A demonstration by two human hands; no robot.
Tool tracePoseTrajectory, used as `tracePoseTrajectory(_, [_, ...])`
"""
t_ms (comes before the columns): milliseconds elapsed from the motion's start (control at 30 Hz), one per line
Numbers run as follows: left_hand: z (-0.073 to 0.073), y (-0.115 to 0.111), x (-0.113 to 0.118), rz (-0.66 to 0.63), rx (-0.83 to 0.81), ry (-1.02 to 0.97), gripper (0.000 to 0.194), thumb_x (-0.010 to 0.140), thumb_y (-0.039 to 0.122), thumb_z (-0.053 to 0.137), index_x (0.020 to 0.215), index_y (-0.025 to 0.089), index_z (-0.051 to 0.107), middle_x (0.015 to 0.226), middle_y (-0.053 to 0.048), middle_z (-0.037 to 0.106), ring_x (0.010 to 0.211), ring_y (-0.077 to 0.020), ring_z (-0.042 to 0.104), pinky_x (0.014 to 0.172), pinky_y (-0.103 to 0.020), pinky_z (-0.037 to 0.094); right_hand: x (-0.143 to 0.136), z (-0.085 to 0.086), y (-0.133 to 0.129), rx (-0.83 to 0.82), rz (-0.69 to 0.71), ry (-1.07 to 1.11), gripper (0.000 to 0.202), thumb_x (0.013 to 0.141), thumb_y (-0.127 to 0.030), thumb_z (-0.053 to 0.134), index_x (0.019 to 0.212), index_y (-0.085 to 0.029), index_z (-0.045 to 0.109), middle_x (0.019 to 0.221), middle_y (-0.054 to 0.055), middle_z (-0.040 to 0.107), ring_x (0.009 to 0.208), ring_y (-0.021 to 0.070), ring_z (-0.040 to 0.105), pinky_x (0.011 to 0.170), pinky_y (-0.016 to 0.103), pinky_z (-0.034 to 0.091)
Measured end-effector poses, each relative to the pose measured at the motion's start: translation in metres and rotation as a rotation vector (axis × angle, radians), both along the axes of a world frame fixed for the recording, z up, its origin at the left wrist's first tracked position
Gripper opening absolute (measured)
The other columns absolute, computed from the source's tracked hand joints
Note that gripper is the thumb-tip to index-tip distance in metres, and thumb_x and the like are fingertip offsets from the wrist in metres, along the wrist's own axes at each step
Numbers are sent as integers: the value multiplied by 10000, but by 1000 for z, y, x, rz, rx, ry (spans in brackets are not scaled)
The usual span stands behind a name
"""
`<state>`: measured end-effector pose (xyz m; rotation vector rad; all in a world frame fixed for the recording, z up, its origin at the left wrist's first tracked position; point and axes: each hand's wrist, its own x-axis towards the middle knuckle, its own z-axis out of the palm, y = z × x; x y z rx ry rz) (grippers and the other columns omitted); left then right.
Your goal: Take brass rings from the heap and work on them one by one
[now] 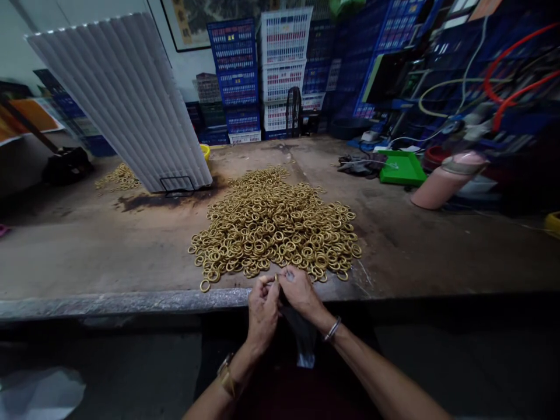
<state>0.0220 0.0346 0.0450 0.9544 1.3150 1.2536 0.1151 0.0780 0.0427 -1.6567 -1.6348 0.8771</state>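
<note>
A wide heap of gold-coloured metal rings (280, 227) lies on the table just beyond my hands. My left hand (262, 315) is closed in a pinch at the near edge of the heap, with a single ring (276, 279) at its fingertips, seen nearly edge-on. Close against it, my right hand (301, 294) is closed too, its fingers meeting the left fingertips at the ring. From under my right hand a thin grey strip (301, 338) hangs below the table edge; its upper end is hidden by the fingers.
A tall corrugated white panel (126, 99) stands in a black wire holder (177, 185) at left, beside a smaller ring pile (118, 178). Rightward are a green tray (401, 167) and a pink cylinder (448, 181). Stacked crates (284, 73) stand behind.
</note>
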Motion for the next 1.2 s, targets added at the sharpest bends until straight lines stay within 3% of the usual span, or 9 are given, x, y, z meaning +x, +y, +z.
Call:
tracePoseTrajectory(300, [0, 0, -8, 46, 103, 107, 185, 795, 336, 473, 752, 165, 526, 555, 50, 437, 460, -68, 392, 456, -177, 347, 3, 0, -2, 9, 81, 109, 139, 719, -263, 458, 677, -169, 550, 619, -8, 552, 585, 106, 478, 558, 199, 361])
tracePoseTrajectory(400, [-2, -1, -12, 14, 123, 136, 183, 799, 341, 469, 755, 171, 521, 553, 51, 440, 457, -70, 400, 457, -178, 345, 7, 4, -2, 10, 113, 182, 185, 734, -295, 454, 805, -163, 561, 653, -19, 547, 577, 100, 472, 550, 196, 367])
tracePoseTrajectory(500, [-2, -3, -14, -40, 122, 128, 196, 799, 357, 473, 765, 171, 527, 571, 43, 464, 462, -68, 421, 456, -174, 353, 8, 5, -2, 33, 203, 206, 200, 751, -312, 441, 767, -158, 566, 635, -26, 525, 584, 97, 462, 560, 194, 367])
tracePoseTrajectory(700, [3, -4, -18, -168, -85, -79, 309, 766, 473, 484, 741, 165, 483, 584, 34, 495, 406, -51, 424, 386, -154, 337, 4, 3, -5, -4, 226, 202, 191, 753, -296, 448, 646, -160, 530, 533, -45, 478, 533, 85, 439, 529, 184, 351])
tracePoseTrajectory(900, [3, -5, -21, -212, -82, -274, 268, 774, 422, 507, 747, 157, 476, 620, 32, 485, 448, -44, 430, 409, -150, 344, 5, 3, -3, -60, 182, 277, 209, 757, -278, 421, 617, -157, 520, 532, -28, 517, 505, 85, 460, 513, 185, 359])
tracePoseTrajectory(1033, [2, -6, -21, -194, -60, -257, 261, 779, 420, 502, 767, 160, 487, 625, 31, 491, 455, -48, 433, 415, -155, 350, 12, -1, -3, 51, 131, 97, 204, 764, -259, 416, 636, -158, 540, 556, -11, 541, 519, 95, 468, 522, 192, 348])
tracePoseTrajectory(1200, [3, -5, -21, -177, -59, -184, 300, 757, 462, 510, 742, 163, 492, 620, 30, 498, 457, -53, 442, 419, -159, 353, 17, -3, -13, 183, 369, -222, 167, 769, -210, 430, 685, -177, 570, 603, 2, 574, 545, 103, 470, 543, 204, 307])
